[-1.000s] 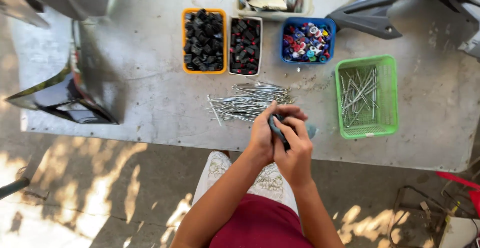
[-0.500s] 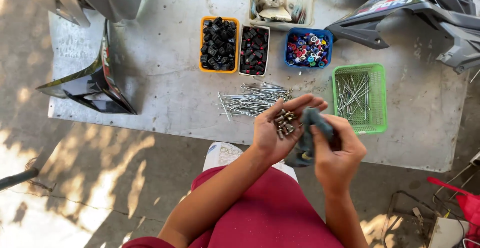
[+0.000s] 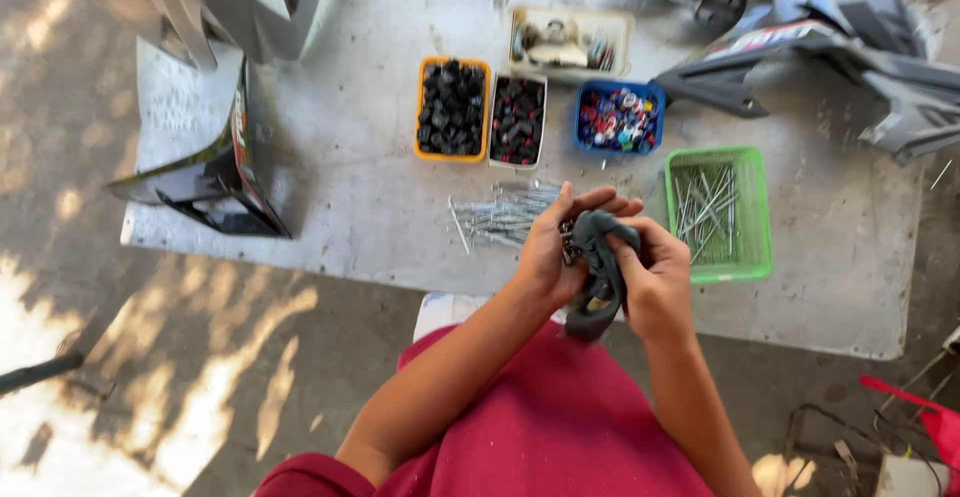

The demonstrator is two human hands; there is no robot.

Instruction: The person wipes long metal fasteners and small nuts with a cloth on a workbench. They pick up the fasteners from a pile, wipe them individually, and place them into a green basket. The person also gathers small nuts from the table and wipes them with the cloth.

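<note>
My left hand point(image 3: 555, 247) is cupped, palm up, around a small heap of dark metal bits point(image 3: 568, 242). My right hand point(image 3: 655, 282) grips a dark grey rag point(image 3: 598, 277) and presses it onto that heap; the rag's tail hangs down between the hands. Both hands hover over the near edge of the grey slab point(image 3: 370, 207), just in front of a loose pile of long nails point(image 3: 500, 217).
Behind the nails stand an orange tray of black caps point(image 3: 452, 109), a white tray of black-and-red parts point(image 3: 518, 120), a blue tray of coloured bits point(image 3: 618, 119) and a green basket of nails point(image 3: 715, 212). Black plastic panels point(image 3: 215, 182) lie left, grey ones point(image 3: 830, 47) far right.
The left hand was spread open with the bits showing; now its fingers curl in and the right hand has brought the rag over them.
</note>
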